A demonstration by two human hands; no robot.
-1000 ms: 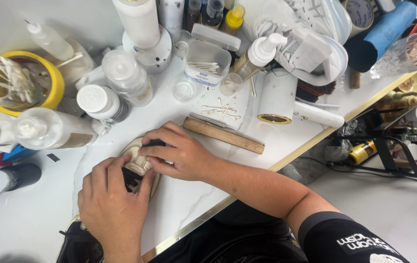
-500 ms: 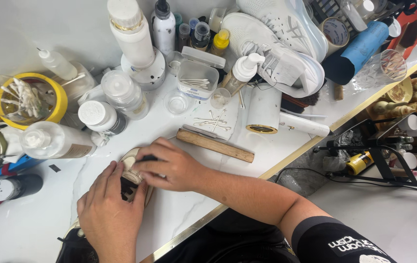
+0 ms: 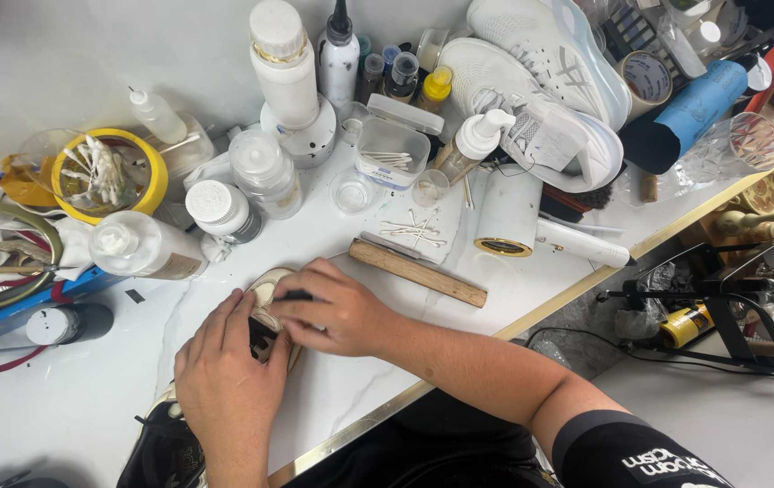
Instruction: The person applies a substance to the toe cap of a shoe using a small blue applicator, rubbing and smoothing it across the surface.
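A small shoe with a beige toe (image 3: 269, 286) and a dark body (image 3: 159, 449) lies on the white marble table (image 3: 79, 407), just in front of me. My left hand (image 3: 224, 380) rests on top of it and presses it down. My right hand (image 3: 343, 314) reaches across from the right and pinches a thin black tool (image 3: 295, 295) against the toe area. Both hands hide most of the shoe's middle.
A wooden stick (image 3: 418, 271) and a white roll (image 3: 507, 217) lie just right of my hands. Behind them stand several white bottles (image 3: 285, 63), a clear box of swabs (image 3: 391, 154), a yellow-rimmed bowl (image 3: 150, 172) and white sneakers (image 3: 540, 81). The gold table edge (image 3: 676, 226) runs diagonally at right.
Both hands stay on the shoe with only slight finger shifts. My head has tilted, so the clutter at the back sits lower in view.
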